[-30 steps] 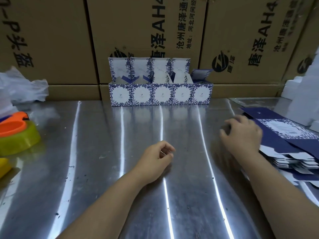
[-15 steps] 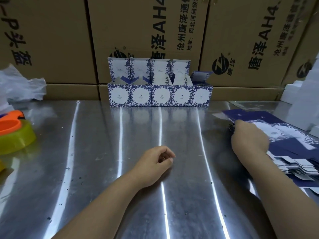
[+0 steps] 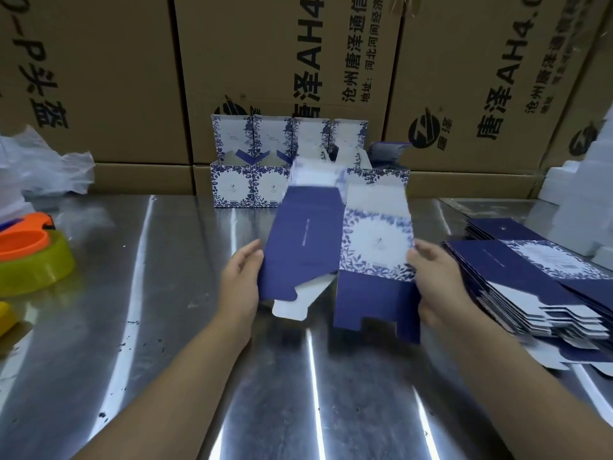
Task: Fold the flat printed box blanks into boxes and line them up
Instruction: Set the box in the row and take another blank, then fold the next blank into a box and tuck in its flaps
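A blue and white printed box blank (image 3: pixel 335 247) is held upright above the metal table (image 3: pixel 159 293), partly opened into a tube with its flaps hanging. My left hand (image 3: pixel 240 280) holds its left edge, the dark blue panel. My right hand (image 3: pixel 434 280) grips its right edge beside the floral panel. A row of several folded boxes (image 3: pixel 234 185) with open lids stands at the table's back edge, partly hidden by the blank. A stack of flat blanks (image 3: pixel 530 280) lies at the right.
Large brown cartons (image 3: pixel 265 61) form a wall behind the table. At the left lie an orange and yellow tape roll (image 3: pixel 30 257) and a crumpled plastic bag (image 3: pixel 43 167). White foam pieces (image 3: pixel 580 207) sit at the far right.
My right hand took one blank off the stack and brought it to the middle. My left hand rose from the table and took hold of the blank's left edge.
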